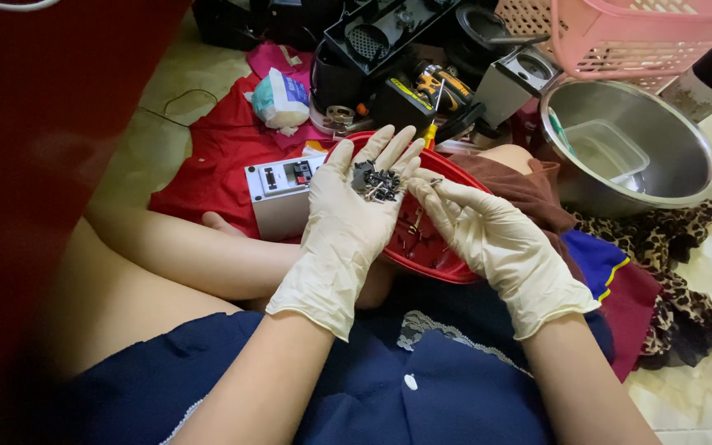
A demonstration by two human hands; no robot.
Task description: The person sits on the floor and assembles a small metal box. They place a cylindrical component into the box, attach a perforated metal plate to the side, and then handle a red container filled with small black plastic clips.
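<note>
Head view: tiled floor [706,387], cluttered upper frame; bare at lower right. Left hand [348,222] open, cupping small metal parts [375,183]; right hand [492,243] pinching at them above red tray [434,251].

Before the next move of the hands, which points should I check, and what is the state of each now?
1. Left hand palm up and level: ok.
2. Small dark metal parts resting in the left palm, none sliding off: ok.
3. Right hand fingertips at the pile: ok; whether they pinch a part, cannot tell.
4. Red tray lies under both hands to catch drops: ok.
5. Gloves whole, no tears: cannot tell.
</note>
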